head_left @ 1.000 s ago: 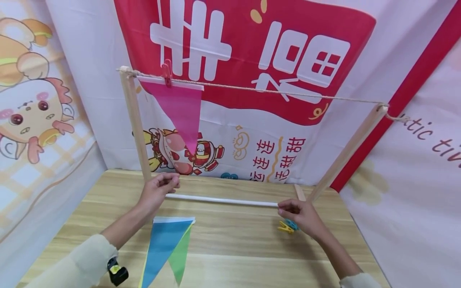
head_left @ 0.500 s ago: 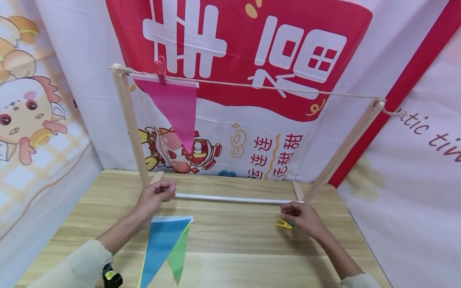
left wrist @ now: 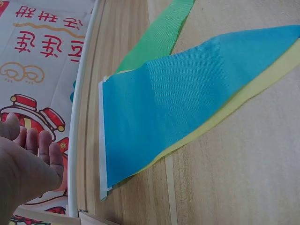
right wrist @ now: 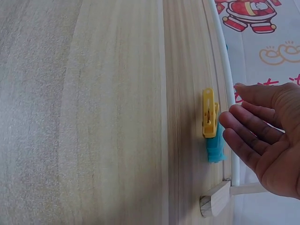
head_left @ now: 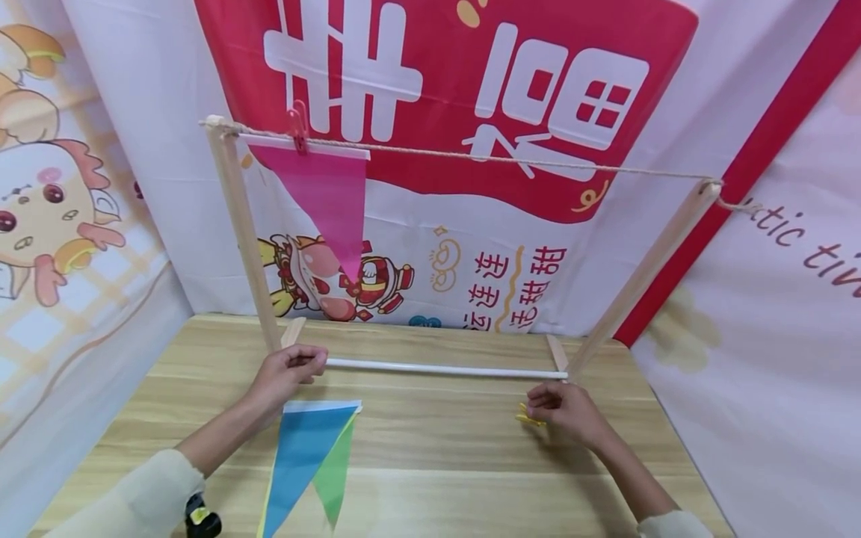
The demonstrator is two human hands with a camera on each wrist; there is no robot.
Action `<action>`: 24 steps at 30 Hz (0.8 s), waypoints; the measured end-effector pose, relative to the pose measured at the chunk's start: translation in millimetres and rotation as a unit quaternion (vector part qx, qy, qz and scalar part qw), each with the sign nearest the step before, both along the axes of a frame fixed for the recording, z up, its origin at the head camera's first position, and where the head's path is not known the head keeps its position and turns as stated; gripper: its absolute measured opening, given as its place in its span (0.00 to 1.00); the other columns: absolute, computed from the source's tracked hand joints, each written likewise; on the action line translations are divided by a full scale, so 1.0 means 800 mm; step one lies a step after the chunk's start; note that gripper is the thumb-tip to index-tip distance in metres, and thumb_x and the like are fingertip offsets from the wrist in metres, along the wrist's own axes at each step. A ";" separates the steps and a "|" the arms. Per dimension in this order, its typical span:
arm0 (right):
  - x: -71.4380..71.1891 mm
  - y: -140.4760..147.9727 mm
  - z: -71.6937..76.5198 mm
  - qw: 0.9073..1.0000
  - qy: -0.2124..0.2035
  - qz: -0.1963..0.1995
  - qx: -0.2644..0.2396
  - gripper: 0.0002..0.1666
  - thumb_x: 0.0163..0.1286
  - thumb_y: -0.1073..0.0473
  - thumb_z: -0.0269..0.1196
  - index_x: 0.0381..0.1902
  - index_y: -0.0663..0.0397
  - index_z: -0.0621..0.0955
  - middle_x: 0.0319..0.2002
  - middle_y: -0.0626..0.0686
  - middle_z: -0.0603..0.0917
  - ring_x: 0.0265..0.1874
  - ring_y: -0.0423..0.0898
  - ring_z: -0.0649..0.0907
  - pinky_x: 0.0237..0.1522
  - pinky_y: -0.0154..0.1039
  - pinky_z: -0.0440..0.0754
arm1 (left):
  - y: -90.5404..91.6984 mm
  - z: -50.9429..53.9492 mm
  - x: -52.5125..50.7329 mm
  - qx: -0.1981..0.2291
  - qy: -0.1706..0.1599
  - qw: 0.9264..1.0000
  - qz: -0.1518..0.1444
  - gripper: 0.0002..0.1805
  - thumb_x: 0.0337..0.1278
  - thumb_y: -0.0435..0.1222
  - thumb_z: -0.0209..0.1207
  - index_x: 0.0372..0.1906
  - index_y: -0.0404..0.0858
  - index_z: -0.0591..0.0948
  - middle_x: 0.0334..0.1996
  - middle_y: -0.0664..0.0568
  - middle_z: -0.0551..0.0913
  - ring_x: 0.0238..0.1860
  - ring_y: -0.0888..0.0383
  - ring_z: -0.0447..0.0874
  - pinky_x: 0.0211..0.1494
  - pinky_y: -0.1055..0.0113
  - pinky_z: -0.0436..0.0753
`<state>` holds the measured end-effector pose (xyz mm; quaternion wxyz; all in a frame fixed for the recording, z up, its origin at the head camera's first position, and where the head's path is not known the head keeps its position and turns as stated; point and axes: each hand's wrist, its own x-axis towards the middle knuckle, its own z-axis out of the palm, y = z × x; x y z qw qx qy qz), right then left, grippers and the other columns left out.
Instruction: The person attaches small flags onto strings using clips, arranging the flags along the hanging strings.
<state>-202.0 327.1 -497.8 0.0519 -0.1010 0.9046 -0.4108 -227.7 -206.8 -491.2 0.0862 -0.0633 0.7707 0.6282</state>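
My left hand (head_left: 285, 377) is by the left end of a white rod (head_left: 444, 369) that spans low between two wooden posts. Its fingers (left wrist: 32, 140) are loosely bent in the left wrist view, with nothing seen between them. On the right, my right hand (head_left: 565, 411) hovers beside a yellow clothespin (right wrist: 209, 113) and a teal clothespin (right wrist: 215, 145), its fingers relaxed and apart from the rod. The head view hides the teal one behind that hand. A pink pennant (head_left: 329, 194) hangs from a string (head_left: 484, 158), clipped by a red clothespin (head_left: 299, 128).
A blue pennant (head_left: 306, 448) lies on the wooden table (head_left: 471, 456), over a yellow one and beside a green pennant (head_left: 334, 474). The left post (head_left: 242, 232) and right post (head_left: 646, 276) carry the string. Printed cloth walls close off the back and sides.
My right hand has come away from the rod's right end, which now shows, and sits by the clothespins, covering the teal one. My left hand stays near the left end. The head view shifted slightly.
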 end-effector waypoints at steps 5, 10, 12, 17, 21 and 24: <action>0.002 0.003 -0.002 1.000 0.008 0.011 0.014 0.16 0.70 0.65 0.79 0.51 0.70 0.90 0.41 0.59 0.96 0.40 0.40 0.92 0.44 0.30 0.90 | -0.005 -0.004 0.004 -0.019 -0.005 1.000 -0.023 0.24 0.86 0.44 0.64 0.71 0.32 0.82 0.56 0.45 0.88 0.54 0.55 0.87 0.62 0.61 0.91; 0.004 0.004 -0.006 1.000 0.013 0.027 0.010 0.18 0.69 0.65 0.80 0.51 0.72 0.90 0.41 0.61 0.96 0.39 0.42 0.93 0.43 0.30 0.91 | -0.010 -0.013 0.009 -0.083 0.023 0.993 -0.084 0.20 0.84 0.40 0.67 0.65 0.30 0.86 0.56 0.40 0.91 0.51 0.54 0.86 0.52 0.66 0.90; 0.004 0.004 -0.006 1.000 0.011 0.025 0.007 0.18 0.68 0.66 0.81 0.51 0.72 0.90 0.42 0.63 0.96 0.39 0.42 0.93 0.43 0.30 0.91 | -0.012 -0.015 0.011 -0.109 0.040 0.987 -0.106 0.18 0.82 0.39 0.68 0.63 0.30 0.87 0.55 0.40 0.91 0.49 0.55 0.86 0.49 0.68 0.89; 0.002 0.004 -0.009 1.000 0.007 0.020 0.014 0.17 0.67 0.67 0.81 0.51 0.71 0.90 0.42 0.63 0.95 0.39 0.41 0.92 0.43 0.29 0.91 | -0.013 -0.019 0.014 -0.160 0.068 0.977 -0.127 0.13 0.80 0.35 0.69 0.58 0.31 0.89 0.50 0.43 0.92 0.47 0.55 0.85 0.46 0.71 0.87; 0.001 0.004 -0.010 0.999 0.011 0.023 0.023 0.18 0.66 0.68 0.81 0.50 0.71 0.90 0.41 0.62 0.95 0.39 0.43 0.92 0.42 0.30 0.91 | -0.015 -0.020 0.016 -0.201 0.069 0.968 -0.135 0.08 0.78 0.34 0.70 0.52 0.34 0.90 0.45 0.47 0.91 0.45 0.54 0.85 0.45 0.70 0.87; 0.001 0.003 -0.011 0.999 0.014 0.025 0.024 0.19 0.64 0.68 0.82 0.50 0.71 0.90 0.41 0.62 0.95 0.39 0.46 0.92 0.42 0.30 0.91 | -0.016 -0.022 0.018 -0.229 0.062 0.961 -0.141 0.07 0.75 0.34 0.73 0.49 0.36 0.90 0.42 0.49 0.91 0.43 0.55 0.85 0.46 0.67 0.87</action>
